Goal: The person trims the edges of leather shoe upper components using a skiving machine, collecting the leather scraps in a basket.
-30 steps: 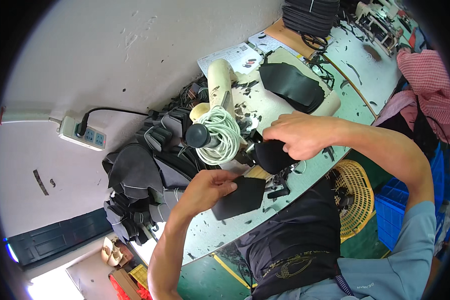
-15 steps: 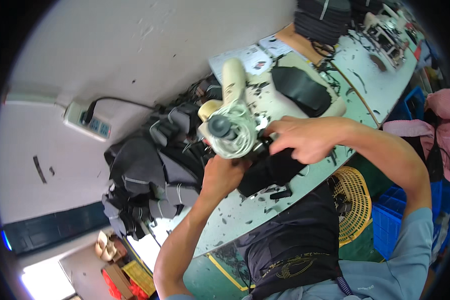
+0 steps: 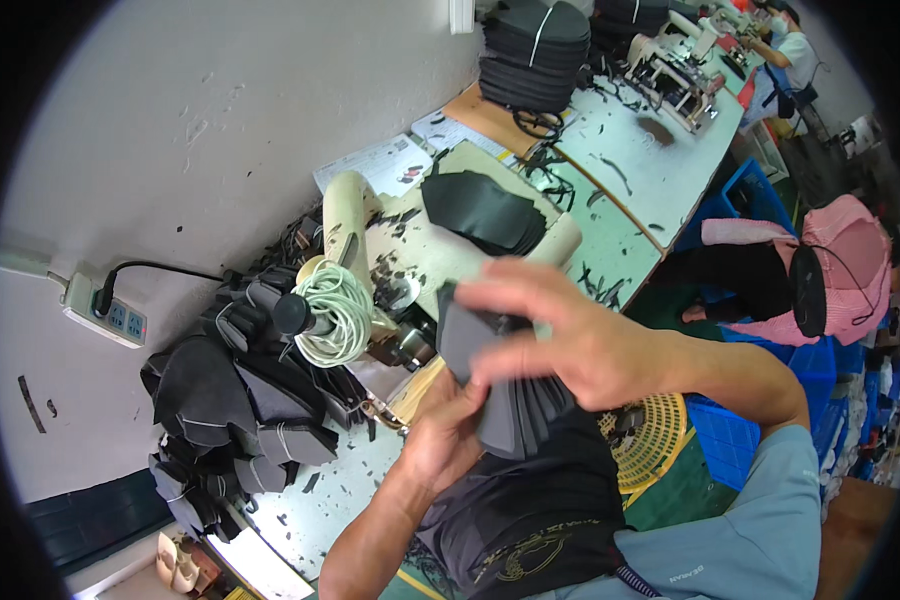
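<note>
- Holding a stack of dark grey fabric pieces [image 3: 505, 400] between them, both hands sit close together in front of the person's chest, above the near edge of the work table [image 3: 320, 500].
- Left hand [image 3: 448, 430] is underneath, palm up, fingers curled around the lower edge of the stack.
- Right hand [image 3: 570, 340] lies over the top of the stack, fingers spread and blurred, thumb side pressed to the upper pieces.
- The stack is fanned slightly, its edges showing as thin layers below the right palm.
- Just beyond the hands stands a cream sewing machine [image 3: 390, 270] with a coil of pale cord [image 3: 338, 315] wound near its black hand wheel [image 3: 292, 313].
- On top of the machine rests another pile of dark cut pieces [image 3: 480, 210].
- To the left of the machine, a heap of dark fabric parts [image 3: 240, 400] lies against the wall.
- A white power strip [image 3: 105, 312] hangs on the wall, one black plug in it.
- Farther along the tables a tall stack of black pieces [image 3: 535, 50] stands, and another person in a pink top [image 3: 840, 270] sits at the right.
</note>
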Demonstrator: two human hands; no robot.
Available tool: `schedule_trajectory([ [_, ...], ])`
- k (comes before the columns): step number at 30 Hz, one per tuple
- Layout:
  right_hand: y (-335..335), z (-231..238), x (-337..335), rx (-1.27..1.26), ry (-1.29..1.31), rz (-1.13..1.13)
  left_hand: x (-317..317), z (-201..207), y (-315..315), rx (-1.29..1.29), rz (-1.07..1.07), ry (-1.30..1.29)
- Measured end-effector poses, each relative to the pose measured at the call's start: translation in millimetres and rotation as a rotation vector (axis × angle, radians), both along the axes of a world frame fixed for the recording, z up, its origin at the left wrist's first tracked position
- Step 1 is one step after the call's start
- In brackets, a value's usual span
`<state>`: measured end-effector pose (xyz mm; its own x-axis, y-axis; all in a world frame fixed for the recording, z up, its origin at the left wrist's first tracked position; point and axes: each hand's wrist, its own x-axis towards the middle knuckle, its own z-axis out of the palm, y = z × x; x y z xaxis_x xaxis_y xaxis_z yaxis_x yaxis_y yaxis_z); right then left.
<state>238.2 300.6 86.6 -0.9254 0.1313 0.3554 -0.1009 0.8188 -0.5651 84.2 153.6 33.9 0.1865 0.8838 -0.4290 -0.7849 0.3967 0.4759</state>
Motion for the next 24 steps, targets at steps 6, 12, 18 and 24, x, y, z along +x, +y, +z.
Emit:
schedule_trajectory([
  [6,16.4,-28.2,-2.6,-1.004,-0.378,-0.31,27.0,-8.2,35.2,0.004,0.237,0.344],
  [12,95.5,-7.1,-42.1,-0.952,-0.363,-0.386,15.0,-12.3,74.0,-0.06,0.234,0.498],
  [18,134.6,-53.7,-74.4,-0.448,-0.71,-0.633,2.9,-33.9,118.0,-0.063,0.374,0.267],
  [24,118.0,-38.7,-72.3,-0.942,-0.638,-0.579,9.9,-27.2,124.1,-0.076,0.368,0.449],
])
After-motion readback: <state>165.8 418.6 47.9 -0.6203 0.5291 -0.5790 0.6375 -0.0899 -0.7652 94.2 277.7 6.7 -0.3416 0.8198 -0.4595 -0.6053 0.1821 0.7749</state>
